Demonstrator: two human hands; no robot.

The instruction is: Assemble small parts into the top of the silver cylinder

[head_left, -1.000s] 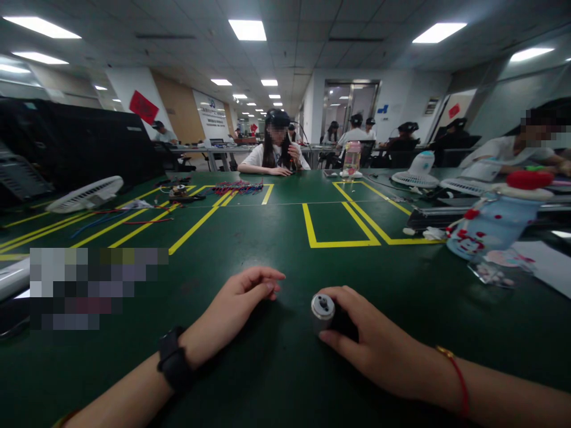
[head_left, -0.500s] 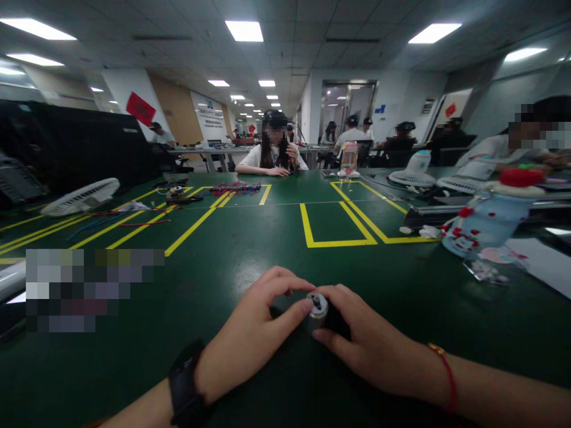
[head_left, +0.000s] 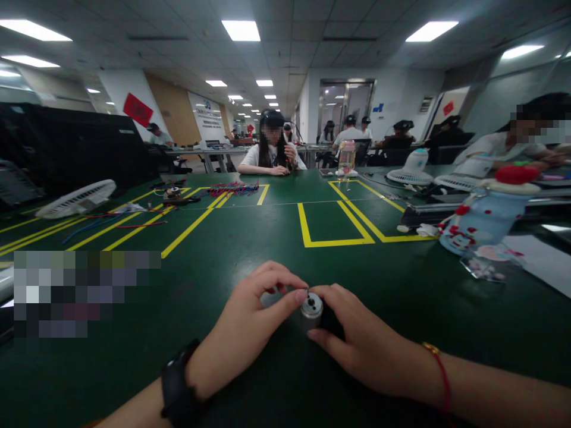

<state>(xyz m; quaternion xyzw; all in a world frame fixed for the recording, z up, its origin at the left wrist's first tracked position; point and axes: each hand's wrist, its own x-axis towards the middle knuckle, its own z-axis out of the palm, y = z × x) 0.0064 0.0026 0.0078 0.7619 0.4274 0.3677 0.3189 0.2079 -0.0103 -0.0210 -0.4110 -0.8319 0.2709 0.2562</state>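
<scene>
A small silvery metal cylinder, which looks like a small electric motor (head_left: pixel 311 315), stands upright on the green table. Its pale round top has dark holes and a dark centre. My right hand (head_left: pixel 352 333) is closed round its right side, thumb in front and fingers behind. Just above the top's left edge, the thumb and forefinger of my left hand (head_left: pixel 263 309) are pinched together. A tiny dark bit shows at those fingertips, too small to name.
Yellow tape (head_left: pixel 336 243) marks areas on the table (head_left: pixel 250 238). Red and blue wires (head_left: pixel 236 189) lie beyond. At right are a blue bottle (head_left: pixel 486 217), a clear packet (head_left: pixel 486 264) and white paper (head_left: pixel 542 261); a white fan (head_left: pixel 78 199) lies left. A person sits opposite.
My left fingertips have moved slightly up and left off the motor's top, and a small dark piece that stood there is gone from it. My right hand keeps its grip.
</scene>
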